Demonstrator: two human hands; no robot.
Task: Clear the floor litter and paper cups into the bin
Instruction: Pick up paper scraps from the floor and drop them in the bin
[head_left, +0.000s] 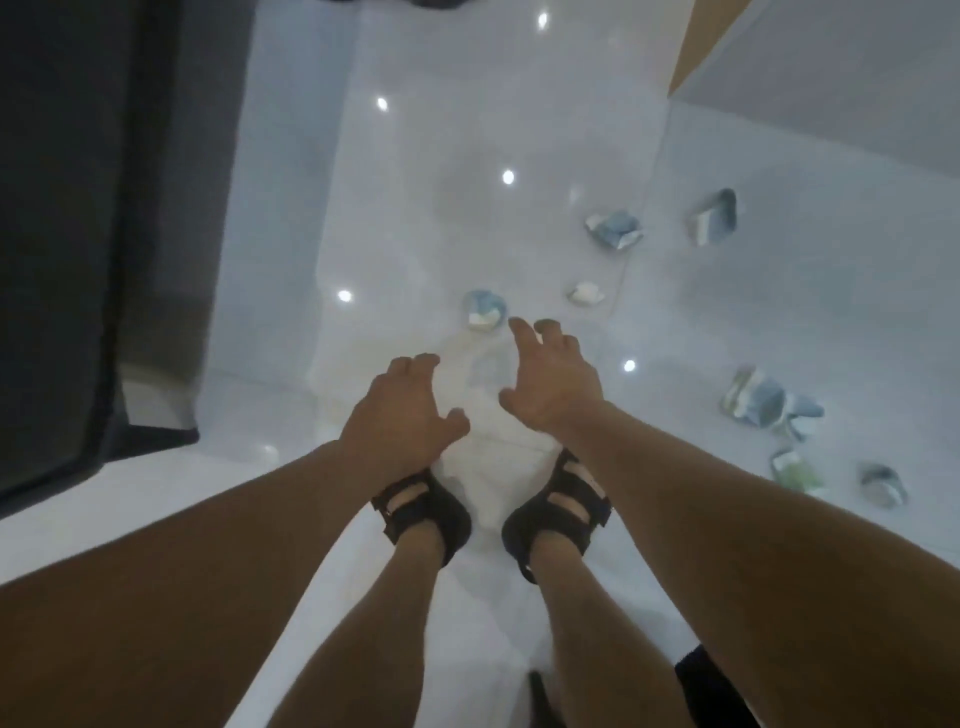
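Reaching down from the head view, both hands are empty, left hand (402, 410) and right hand (553, 379) with fingers spread. A crumpled cup (484, 310) lies on the floor (415, 208) just beyond the right fingertips (519, 328); it looks light and crushable, so pinch its body.

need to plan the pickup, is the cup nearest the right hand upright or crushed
Crushed. The cup lies crumpled on the floor, with no round rim standing up; the right hand reaches toward it, open.

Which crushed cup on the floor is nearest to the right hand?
The blue-white cup just beyond the right hand fingertips; all other cups lie farther right.
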